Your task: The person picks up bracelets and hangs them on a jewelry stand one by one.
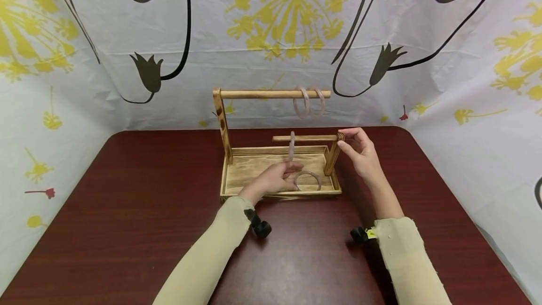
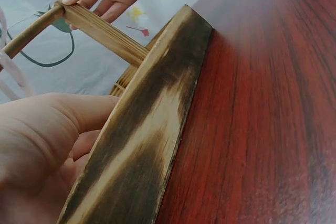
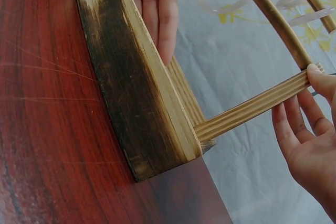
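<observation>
A wooden bangle stand point(image 1: 281, 196) with a tray base has a tall rail and a shorter, lower rail. My left hand point(image 1: 273, 178) reaches over the tray's front wall, its thumb tip right at the left edge of a pale bangle point(image 1: 307, 172) in the tray. In the right wrist view, the left hand's fingers point(image 3: 167, 22) hang down straight behind the front wall. Another bangle point(image 1: 291, 147) hangs on the lower rail point(image 1: 315, 138), above the left fingers. My right hand point(image 1: 364, 154) pinches the top of the short right post point(image 1: 332, 159), thumb on its end.
Two more bangles point(image 1: 306, 102) hang near the right end of the tall rail point(image 1: 258, 94), which a left post point(image 1: 222, 126) bears. The stand is on a dark red wooden table point(image 1: 161, 215). A white flower-patterned cloth point(image 1: 203, 27) hangs behind and at the sides.
</observation>
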Demonstrator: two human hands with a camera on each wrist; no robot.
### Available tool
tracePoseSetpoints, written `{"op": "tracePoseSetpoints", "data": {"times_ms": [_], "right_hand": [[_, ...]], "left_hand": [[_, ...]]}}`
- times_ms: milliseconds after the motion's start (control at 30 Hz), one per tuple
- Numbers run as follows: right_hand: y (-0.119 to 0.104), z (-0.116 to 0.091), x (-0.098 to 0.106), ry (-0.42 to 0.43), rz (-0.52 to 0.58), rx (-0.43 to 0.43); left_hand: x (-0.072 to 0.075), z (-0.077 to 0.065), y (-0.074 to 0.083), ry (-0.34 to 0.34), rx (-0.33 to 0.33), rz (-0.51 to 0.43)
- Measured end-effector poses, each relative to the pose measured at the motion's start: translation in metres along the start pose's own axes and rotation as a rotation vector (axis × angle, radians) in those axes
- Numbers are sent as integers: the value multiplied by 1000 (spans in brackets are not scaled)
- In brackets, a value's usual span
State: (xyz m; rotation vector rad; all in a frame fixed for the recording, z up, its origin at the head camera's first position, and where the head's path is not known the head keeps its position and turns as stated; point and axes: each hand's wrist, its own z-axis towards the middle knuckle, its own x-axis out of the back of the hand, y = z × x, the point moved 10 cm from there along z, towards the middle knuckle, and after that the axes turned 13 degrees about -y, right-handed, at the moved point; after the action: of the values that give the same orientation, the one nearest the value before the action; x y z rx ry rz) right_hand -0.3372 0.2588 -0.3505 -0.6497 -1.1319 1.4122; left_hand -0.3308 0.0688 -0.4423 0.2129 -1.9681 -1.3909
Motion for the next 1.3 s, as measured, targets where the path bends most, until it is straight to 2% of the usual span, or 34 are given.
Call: {"op": "tracePoseSetpoints", "data": {"times_ms": [200,467,967,1300], "right_hand": [[1,1,0,-7,-3,6],[3,-1,1,1,-6,1],[1,1,1,1,-6,-4],[2,0,0,0,-2,-12]], "left_hand": [[2,2,1,17,43,225],[-3,6,6,2,59,396],[-5,8,7,-14,95,447],[-2,4,8,19,67,415]]}}
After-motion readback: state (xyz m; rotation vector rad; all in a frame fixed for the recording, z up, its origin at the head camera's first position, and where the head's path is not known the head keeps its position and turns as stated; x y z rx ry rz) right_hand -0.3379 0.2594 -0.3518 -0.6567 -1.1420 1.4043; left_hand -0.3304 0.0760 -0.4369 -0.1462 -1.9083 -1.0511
